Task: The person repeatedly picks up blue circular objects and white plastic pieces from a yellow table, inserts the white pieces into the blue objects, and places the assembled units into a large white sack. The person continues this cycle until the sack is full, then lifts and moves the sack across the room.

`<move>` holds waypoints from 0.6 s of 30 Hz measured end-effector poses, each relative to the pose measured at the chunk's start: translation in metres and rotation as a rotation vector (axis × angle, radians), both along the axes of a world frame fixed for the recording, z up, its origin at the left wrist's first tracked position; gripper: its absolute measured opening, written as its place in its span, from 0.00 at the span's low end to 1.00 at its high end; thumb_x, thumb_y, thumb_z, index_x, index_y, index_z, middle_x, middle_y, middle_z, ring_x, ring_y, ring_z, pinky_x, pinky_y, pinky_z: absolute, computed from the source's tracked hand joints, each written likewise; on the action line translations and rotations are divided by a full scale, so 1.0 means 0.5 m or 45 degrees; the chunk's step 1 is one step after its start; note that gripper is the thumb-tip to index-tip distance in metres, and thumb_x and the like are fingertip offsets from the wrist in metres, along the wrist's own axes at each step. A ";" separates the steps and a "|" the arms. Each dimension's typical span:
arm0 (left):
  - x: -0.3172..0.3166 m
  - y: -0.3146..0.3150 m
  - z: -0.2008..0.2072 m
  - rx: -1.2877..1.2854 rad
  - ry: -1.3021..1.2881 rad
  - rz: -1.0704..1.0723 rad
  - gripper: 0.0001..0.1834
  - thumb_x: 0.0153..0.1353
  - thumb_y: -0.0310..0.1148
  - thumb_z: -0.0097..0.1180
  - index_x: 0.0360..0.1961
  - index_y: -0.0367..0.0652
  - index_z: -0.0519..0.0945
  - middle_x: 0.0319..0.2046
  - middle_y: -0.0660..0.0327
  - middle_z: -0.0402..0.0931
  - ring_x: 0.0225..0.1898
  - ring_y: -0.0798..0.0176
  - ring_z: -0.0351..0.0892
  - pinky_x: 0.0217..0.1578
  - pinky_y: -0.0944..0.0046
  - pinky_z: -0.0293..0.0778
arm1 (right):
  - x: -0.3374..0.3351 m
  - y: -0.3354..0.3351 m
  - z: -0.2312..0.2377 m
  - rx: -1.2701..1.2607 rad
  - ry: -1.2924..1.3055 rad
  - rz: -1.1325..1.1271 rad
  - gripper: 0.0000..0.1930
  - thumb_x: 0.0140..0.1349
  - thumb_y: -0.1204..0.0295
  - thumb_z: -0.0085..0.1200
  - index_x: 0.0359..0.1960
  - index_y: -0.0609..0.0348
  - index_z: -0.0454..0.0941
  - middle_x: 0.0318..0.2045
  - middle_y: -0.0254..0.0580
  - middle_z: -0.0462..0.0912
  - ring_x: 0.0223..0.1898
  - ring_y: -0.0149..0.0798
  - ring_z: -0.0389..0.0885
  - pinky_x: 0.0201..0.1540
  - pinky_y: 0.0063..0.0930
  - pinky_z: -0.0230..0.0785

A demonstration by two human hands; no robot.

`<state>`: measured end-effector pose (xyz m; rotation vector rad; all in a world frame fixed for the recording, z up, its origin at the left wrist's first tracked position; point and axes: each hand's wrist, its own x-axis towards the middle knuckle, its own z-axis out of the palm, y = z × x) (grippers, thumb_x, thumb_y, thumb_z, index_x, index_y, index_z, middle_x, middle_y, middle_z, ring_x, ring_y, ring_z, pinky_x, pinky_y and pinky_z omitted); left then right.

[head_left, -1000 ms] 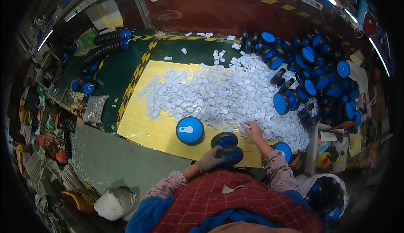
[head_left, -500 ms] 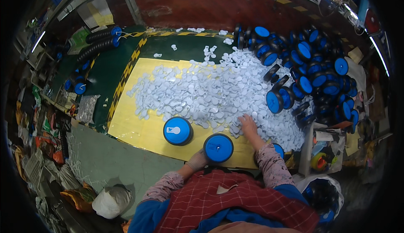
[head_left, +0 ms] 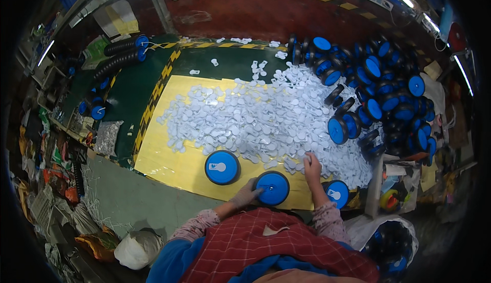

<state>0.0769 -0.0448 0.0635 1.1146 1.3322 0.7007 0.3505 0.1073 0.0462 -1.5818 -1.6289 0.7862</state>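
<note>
My left hand (head_left: pixel 244 195), in a pale glove, grips the left edge of a black-rimmed wheel (head_left: pixel 273 188) with a blue face, its thumb reaching onto that face. My right hand (head_left: pixel 312 170) is raised at the near edge of a heap of white keyhole-shaped pieces (head_left: pixel 240 119), fingers drawn together. Whatever they may pinch is too small to make out. To the left, another blue wheel (head_left: pixel 222 167) bears one white piece on its face. A third wheel (head_left: pixel 336 194), also with a white piece on it, stands right of my right forearm.
Yellow sheeting (head_left: pixel 158 145) lies under the heap on a green table (head_left: pixel 146 86). Many blue-and-black wheels (head_left: pixel 391 99) are piled at the right. Rows of black wheels (head_left: pixel 120 53) lie far left. An open bag of wheels (head_left: pixel 391 237) stands near right, beside a box (head_left: pixel 378 186).
My right hand has pulled back from the heap toward me, its fingers closing together. My left thumb has come onto the wheel's face. The wheel at the right now shows more fully.
</note>
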 end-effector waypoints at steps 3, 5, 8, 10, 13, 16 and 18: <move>0.014 0.035 0.015 -0.153 -0.070 -0.054 0.32 0.68 0.42 0.56 0.66 0.37 0.62 0.57 0.47 0.72 0.57 0.55 0.74 0.58 0.57 0.71 | 0.010 -0.130 -0.020 -0.102 -0.095 0.059 0.12 0.61 0.70 0.56 0.46 0.58 0.80 0.32 0.52 0.81 0.33 0.53 0.79 0.41 0.42 0.71; 0.006 0.043 -0.005 -0.169 -0.130 -0.084 0.33 0.68 0.43 0.56 0.66 0.36 0.62 0.57 0.47 0.72 0.57 0.56 0.74 0.57 0.57 0.72 | 0.020 -0.196 -0.065 -0.060 -0.193 0.095 0.12 0.61 0.70 0.57 0.46 0.56 0.81 0.34 0.51 0.81 0.39 0.51 0.79 0.44 0.43 0.70; -0.008 0.051 -0.021 -0.137 -0.139 -0.144 0.33 0.68 0.44 0.57 0.66 0.35 0.62 0.57 0.48 0.72 0.57 0.56 0.74 0.56 0.58 0.72 | 0.017 -0.231 -0.088 -0.056 -0.448 0.057 0.13 0.59 0.68 0.58 0.46 0.53 0.82 0.41 0.49 0.80 0.47 0.52 0.76 0.51 0.43 0.68; -0.019 0.058 -0.028 -0.114 -0.128 -0.209 0.34 0.67 0.45 0.57 0.66 0.36 0.63 0.57 0.48 0.72 0.57 0.56 0.74 0.56 0.59 0.73 | 0.003 -0.233 -0.088 0.029 -0.615 0.011 0.14 0.58 0.68 0.59 0.46 0.51 0.81 0.47 0.47 0.77 0.50 0.54 0.73 0.55 0.45 0.66; -0.020 0.063 -0.041 -0.153 -0.261 -0.199 0.35 0.67 0.47 0.58 0.66 0.36 0.62 0.57 0.47 0.72 0.58 0.56 0.73 0.57 0.58 0.73 | -0.005 -0.233 -0.087 0.189 -0.699 -0.050 0.15 0.57 0.67 0.60 0.47 0.51 0.81 0.50 0.47 0.74 0.51 0.56 0.72 0.54 0.48 0.66; -0.027 0.075 -0.052 -0.141 -0.203 -0.259 0.36 0.67 0.48 0.58 0.66 0.36 0.62 0.58 0.46 0.71 0.58 0.56 0.73 0.57 0.57 0.72 | -0.017 -0.242 -0.069 -0.064 -0.596 -0.116 0.15 0.57 0.67 0.60 0.47 0.51 0.80 0.46 0.48 0.72 0.52 0.55 0.72 0.54 0.44 0.68; -0.026 0.082 -0.054 -0.131 -0.178 -0.296 0.36 0.66 0.48 0.58 0.66 0.35 0.62 0.58 0.46 0.71 0.58 0.55 0.73 0.57 0.57 0.72 | -0.017 -0.244 -0.078 -0.185 -0.466 -0.125 0.16 0.56 0.67 0.61 0.47 0.52 0.80 0.46 0.49 0.72 0.52 0.56 0.72 0.53 0.42 0.69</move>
